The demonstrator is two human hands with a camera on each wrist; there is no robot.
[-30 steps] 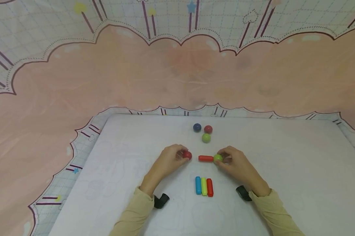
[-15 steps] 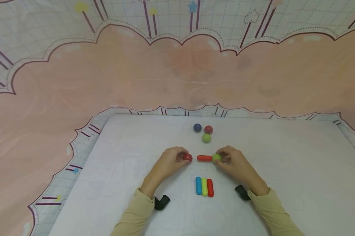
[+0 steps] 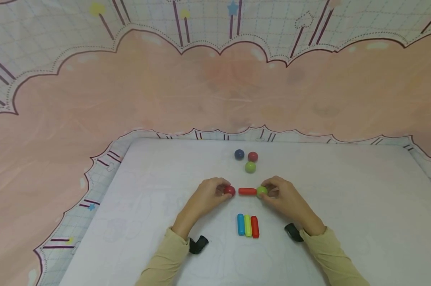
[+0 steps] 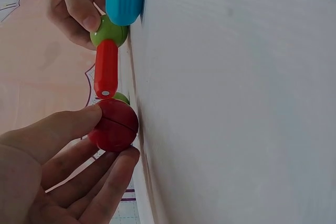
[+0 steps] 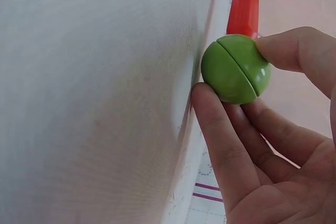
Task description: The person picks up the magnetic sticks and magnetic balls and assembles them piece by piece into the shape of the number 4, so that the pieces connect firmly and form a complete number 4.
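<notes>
Apparently a joining step is in hand: the left hand (image 3: 210, 191) pinches a red ball (image 3: 230, 191), the right hand (image 3: 284, 194) a green ball (image 3: 261, 192) touching one end of a red rod (image 3: 247, 191) between them; closing the gap calls for aligning the rod's free end with the red ball

Left grip (image 3: 207, 194) and right grip (image 3: 283, 194) face each other, near together, both pinching.
Left thumb (image 4: 63, 127) opposes left fingers (image 4: 111, 184); right thumb (image 5: 294, 50) opposes right fingers (image 5: 226, 148), roughly mirrored. Bare wrists (image 3: 181, 224) angle inward. Left forearm (image 3: 165, 255) and right forearm (image 3: 333, 256), sleeved, slant up from the lower edge of the head view, converging toward the grips.
</notes>
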